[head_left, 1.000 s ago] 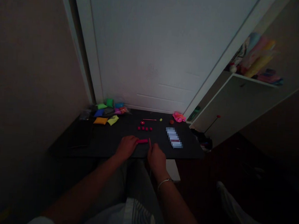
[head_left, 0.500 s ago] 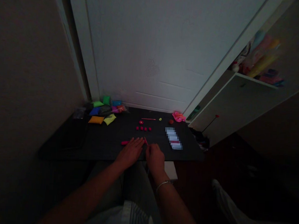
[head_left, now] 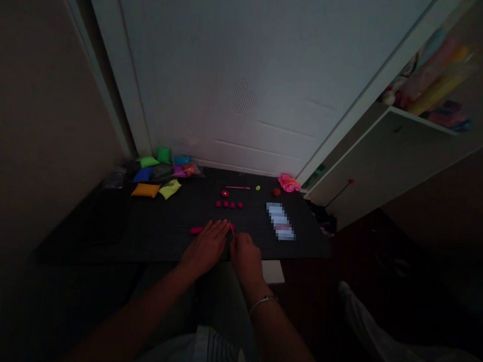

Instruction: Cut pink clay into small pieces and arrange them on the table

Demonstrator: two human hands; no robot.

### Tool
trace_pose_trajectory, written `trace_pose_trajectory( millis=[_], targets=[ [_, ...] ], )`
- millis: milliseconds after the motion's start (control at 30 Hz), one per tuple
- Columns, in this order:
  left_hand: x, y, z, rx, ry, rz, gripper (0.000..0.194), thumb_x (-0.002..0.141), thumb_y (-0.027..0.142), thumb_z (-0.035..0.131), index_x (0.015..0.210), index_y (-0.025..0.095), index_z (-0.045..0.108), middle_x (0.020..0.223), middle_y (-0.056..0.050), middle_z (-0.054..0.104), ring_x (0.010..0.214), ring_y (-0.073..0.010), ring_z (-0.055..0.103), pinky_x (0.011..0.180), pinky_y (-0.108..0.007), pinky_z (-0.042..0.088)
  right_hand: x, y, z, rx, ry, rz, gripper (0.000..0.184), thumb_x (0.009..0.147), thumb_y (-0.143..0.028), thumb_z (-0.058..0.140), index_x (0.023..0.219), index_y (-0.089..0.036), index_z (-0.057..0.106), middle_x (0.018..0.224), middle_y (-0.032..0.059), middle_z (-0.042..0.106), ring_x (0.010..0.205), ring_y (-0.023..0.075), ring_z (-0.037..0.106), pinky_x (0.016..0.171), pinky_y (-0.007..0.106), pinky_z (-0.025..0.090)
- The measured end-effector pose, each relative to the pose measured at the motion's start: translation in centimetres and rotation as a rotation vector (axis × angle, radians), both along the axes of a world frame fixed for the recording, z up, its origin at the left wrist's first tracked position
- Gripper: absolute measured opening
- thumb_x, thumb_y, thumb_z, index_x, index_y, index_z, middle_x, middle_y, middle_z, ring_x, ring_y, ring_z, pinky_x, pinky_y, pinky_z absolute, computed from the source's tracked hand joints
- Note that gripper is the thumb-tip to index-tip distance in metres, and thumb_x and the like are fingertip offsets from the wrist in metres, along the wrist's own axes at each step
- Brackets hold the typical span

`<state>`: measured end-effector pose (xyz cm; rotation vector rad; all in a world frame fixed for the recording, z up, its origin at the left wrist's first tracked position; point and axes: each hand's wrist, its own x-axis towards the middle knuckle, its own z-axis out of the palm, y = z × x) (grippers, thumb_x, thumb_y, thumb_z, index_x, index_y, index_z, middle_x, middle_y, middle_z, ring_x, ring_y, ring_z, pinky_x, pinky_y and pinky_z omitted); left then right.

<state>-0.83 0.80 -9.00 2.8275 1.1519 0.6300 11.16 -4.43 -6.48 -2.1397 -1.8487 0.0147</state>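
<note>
A dark pink roll of modelling clay (head_left: 196,230) lies across the near part of the black table. My left hand (head_left: 206,248) rests flat over its middle, fingers stretched out, hiding most of it. Just past the left fingertips the right end of the roll shows. My right hand (head_left: 245,257) is closed around a thin pink clay tool (head_left: 231,228), whose blade touches or hovers over that end; which of these I cannot tell. Beyond the hands, several small dark pink clay pieces (head_left: 225,204) sit in a row, with a pink piece with a pale centre (head_left: 225,193) behind them.
Coloured clay packets (head_left: 146,190) lie at the table's back left. A pink stick (head_left: 238,188), a yellow-green bit (head_left: 258,188), a brownish-red ball (head_left: 276,192) and a crumpled pink item (head_left: 289,183) are at the back. A blurred-out phone-like screen (head_left: 280,222) lies to the right.
The whole view has shifted slightly, so the table's things sit a little further left. The tool's blade stays at the roll's right end, with both hands in nearly the same pose.
</note>
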Motion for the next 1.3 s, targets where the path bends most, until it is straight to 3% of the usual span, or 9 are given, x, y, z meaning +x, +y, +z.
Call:
trace_pose_trajectory(
  millis=[367,1000,1300],
  targets=[
    [0.0,-0.1,-0.1,-0.024,0.010,0.009,0.042,0.085,0.018,0.033,0.126,0.012,0.041,0.131,-0.009,0.045,0.120,-0.0193,0.040,0.103,-0.039,0.029,-0.3,0.0,0.4,-0.074,-0.059,0.000,0.013,0.086,-0.018,0.038,0.083,-0.016,0.051,0.082,0.0053,0.059,0.065,0.0125,0.059,0.051,0.020,0.037],
    [0.1,-0.1,-0.3,-0.081,-0.018,0.013,0.043,0.083,0.014,0.034,0.125,0.015,0.041,0.130,-0.008,0.047,0.120,-0.0180,0.041,0.103,-0.038,0.027,-0.3,0.8,0.7,-0.166,0.036,-0.002,0.014,0.085,-0.016,0.039,0.085,-0.015,0.054,0.081,0.0054,0.061,0.068,0.0129,0.059,0.055,0.022,0.036],
    [1.5,1.1,1.8,-0.203,-0.070,0.117,0.027,0.084,0.021,0.044,0.107,0.016,0.057,0.100,-0.007,0.062,0.093,-0.0195,0.055,0.081,-0.034,0.041,0.2,0.8,0.5,-0.118,0.077,0.012,0.015,0.085,-0.016,0.040,0.082,-0.016,0.055,0.078,0.0039,0.062,0.072,0.0135,0.058,0.059,0.022,0.034]
  ],
)
